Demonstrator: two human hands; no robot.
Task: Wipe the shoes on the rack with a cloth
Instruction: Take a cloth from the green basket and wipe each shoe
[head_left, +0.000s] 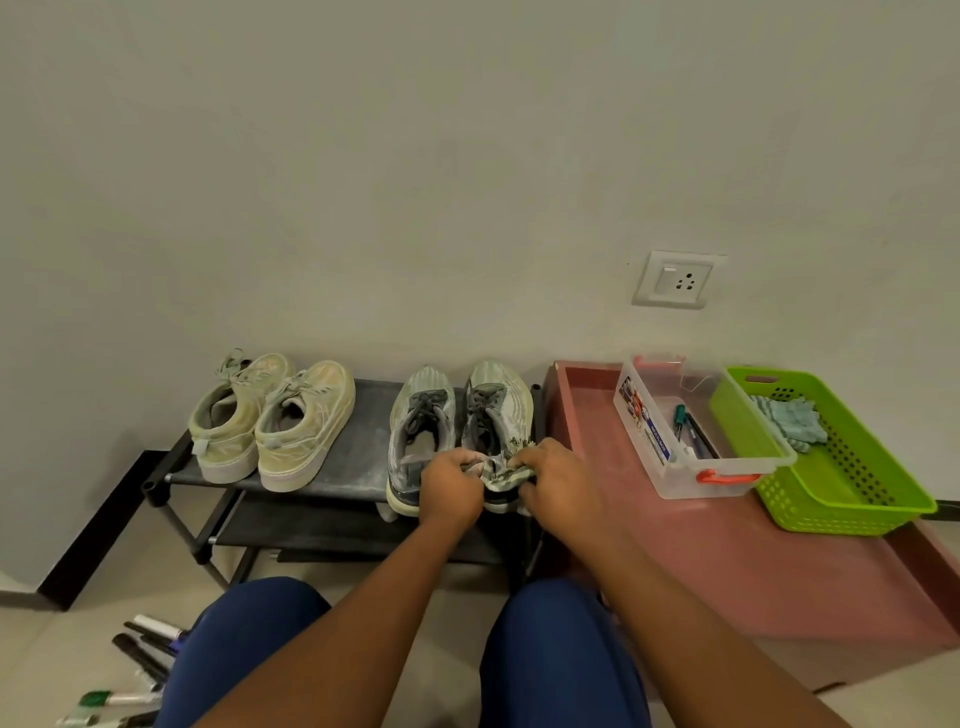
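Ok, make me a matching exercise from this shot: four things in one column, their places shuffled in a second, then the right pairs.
Things:
1. cloth
2. beige shoes
3. green basket
4. markers

Places:
A. on the floor, bottom left
B. gripped by the left hand and right hand
C. left end of the rack
D. on the pink surface, far right

Pairs: 1-B, 2-C, 3-D, 4-A

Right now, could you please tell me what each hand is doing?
Left hand: closed, gripping one end of the cloth.
Right hand: closed, gripping the cloth's other end.
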